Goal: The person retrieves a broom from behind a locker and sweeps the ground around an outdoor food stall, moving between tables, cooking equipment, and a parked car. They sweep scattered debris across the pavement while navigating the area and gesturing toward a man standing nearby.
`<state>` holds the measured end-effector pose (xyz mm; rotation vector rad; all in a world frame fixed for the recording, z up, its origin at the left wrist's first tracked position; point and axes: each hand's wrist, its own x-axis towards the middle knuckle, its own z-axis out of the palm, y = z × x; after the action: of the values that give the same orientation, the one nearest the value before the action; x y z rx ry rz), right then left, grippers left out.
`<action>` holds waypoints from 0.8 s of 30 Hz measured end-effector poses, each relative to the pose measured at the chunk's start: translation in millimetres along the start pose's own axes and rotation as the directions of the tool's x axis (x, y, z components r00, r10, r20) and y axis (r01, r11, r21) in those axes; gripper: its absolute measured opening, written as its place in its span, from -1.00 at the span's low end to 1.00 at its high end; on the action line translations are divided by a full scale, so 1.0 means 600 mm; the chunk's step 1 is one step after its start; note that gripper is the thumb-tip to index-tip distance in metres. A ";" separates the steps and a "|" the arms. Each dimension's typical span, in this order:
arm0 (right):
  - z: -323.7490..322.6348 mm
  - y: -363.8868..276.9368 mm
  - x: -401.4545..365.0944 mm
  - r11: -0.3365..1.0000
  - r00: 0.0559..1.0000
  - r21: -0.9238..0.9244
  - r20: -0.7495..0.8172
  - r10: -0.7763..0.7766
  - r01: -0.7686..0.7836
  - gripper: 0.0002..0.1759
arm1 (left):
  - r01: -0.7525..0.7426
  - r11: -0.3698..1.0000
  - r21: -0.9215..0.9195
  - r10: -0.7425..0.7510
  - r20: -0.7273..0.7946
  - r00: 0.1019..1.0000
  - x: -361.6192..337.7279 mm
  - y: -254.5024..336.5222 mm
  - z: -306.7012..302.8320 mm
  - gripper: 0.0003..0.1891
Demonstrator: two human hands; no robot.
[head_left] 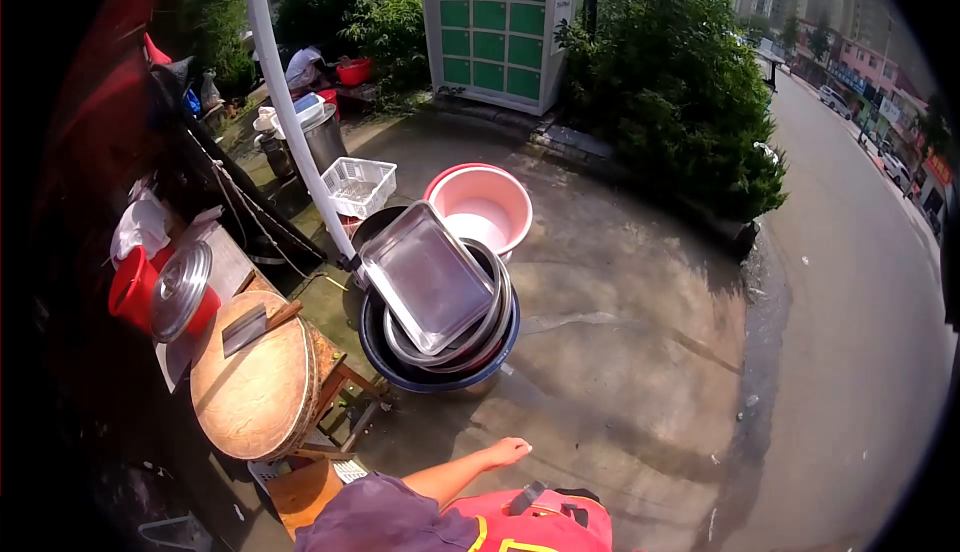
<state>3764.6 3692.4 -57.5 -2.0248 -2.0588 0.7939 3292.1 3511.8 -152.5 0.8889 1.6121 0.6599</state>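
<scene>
My left hand (507,451) is low in the middle of the head view, reaching across in front of my body below a dark short sleeve. Its fingers look curled closed; whether anything is inside is too small to tell. Beyond it, apart from the hand, stands a large dark basin (440,386) with several metal bowls in it. A rectangular metal tray (428,277) leans tilted on top of these. Red cloth with yellow trim (545,524) covers my front. My right hand is outside the view.
To the left, a cleaver (245,332) lies on a round chopping block (255,392) on a wooden stand. Beside it are red buckets (132,287) and a metal lid (182,292). A white pole (290,102), pink basin (505,192), white basket (385,188), green lockers (490,47) and bushes stand farther off.
</scene>
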 end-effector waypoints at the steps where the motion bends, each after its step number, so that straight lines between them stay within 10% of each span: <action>1: 0.013 0.003 0.031 1.000 0.999 -0.008 0.024 0.021 -0.021 -0.77 | -0.092 0.994 0.064 0.091 0.015 0.996 0.041 0.045 -0.014 -0.63; 7: 0.154 0.028 0.245 0.983 0.941 -0.125 0.294 0.166 -0.134 -0.76 | -0.177 0.969 0.175 0.189 -0.055 0.980 0.296 0.200 -0.103 -0.62; 12: 0.146 -0.046 0.573 0.985 0.934 -0.172 0.355 0.041 0.022 -0.76 | 0.056 0.990 0.133 -0.037 -0.139 0.990 0.500 0.311 -0.217 -0.62; 19: 0.074 -0.501 1.047 0.893 0.849 0.006 0.309 -0.430 0.450 -0.71 | 0.026 0.938 -0.346 -0.138 -0.301 0.944 0.714 0.454 -0.404 -0.68; 24: 0.129 -0.742 1.313 0.877 0.814 0.158 0.327 -0.480 0.454 -0.68 | 0.192 0.830 -0.524 -0.339 -0.200 0.919 0.924 0.507 -0.597 -0.65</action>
<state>3272.0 4452.5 -119.5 -1.3005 -2.5255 1.1698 2953.9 4155.1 -136.4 0.1817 1.6646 0.9765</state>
